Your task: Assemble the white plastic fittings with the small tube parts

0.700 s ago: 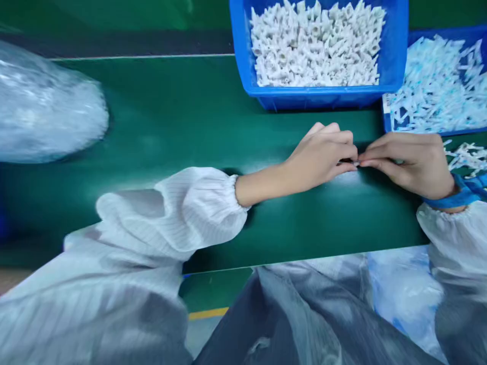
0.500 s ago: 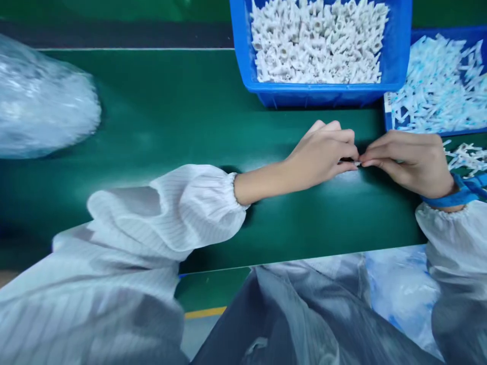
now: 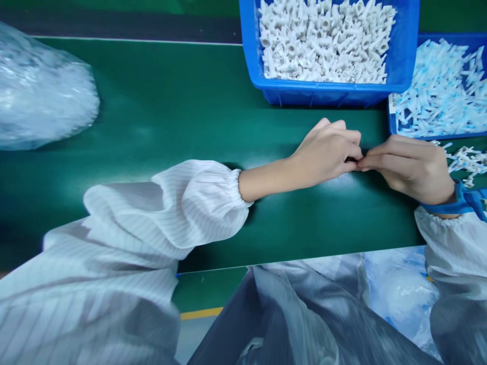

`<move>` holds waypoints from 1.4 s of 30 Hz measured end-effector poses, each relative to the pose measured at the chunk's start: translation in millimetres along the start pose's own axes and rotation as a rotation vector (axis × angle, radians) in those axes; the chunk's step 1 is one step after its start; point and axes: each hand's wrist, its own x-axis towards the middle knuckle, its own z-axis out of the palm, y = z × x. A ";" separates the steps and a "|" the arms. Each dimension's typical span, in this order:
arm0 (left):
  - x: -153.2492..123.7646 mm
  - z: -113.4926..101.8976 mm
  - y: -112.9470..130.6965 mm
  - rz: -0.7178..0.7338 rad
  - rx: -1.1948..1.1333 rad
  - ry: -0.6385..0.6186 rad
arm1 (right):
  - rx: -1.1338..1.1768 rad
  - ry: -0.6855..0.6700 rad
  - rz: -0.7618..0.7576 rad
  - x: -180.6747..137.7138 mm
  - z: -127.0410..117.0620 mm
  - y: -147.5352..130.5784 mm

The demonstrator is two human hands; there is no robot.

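Observation:
My left hand and my right hand meet fingertip to fingertip above the green work surface, in front of the blue bin. Both are closed in a pinch. The small white plastic part that showed between them half a second ago is now covered by the fingers. A blue band circles my right wrist. Close by my right hand lies a loose pile of small white parts.
A deep blue bin full of white plastic pieces stands at the back. Right of it, a shallow blue tray holds pale blue-and-white pieces. A large clear plastic bag lies far left. The surface's front edge runs before my lap.
My fingertips have drawn closer together and now cover the small white part. The bins and the bag have shifted slightly in view as the camera turned.

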 end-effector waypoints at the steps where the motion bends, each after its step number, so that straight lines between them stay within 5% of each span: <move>1: 0.4 0.0 -0.2 0.003 -0.002 -0.001 | 0.005 -0.002 0.006 -0.2 -0.8 -0.4; 20: -0.1 -3.7 6.2 0.031 0.029 0.000 | 0.032 0.076 0.026 -1.3 -0.3 1.1; 27: 0.5 -5.0 6.8 -0.017 0.010 -0.024 | 0.062 0.014 0.109 2.0 -2.0 -1.8; 34: 2.7 -2.9 6.0 -0.016 -0.012 0.001 | -0.142 -0.104 0.131 1.5 -7.0 -11.3; 42: 6.5 -1.5 3.7 -0.029 -0.036 -0.012 | -0.298 -0.061 -0.099 4.6 -10.8 -8.0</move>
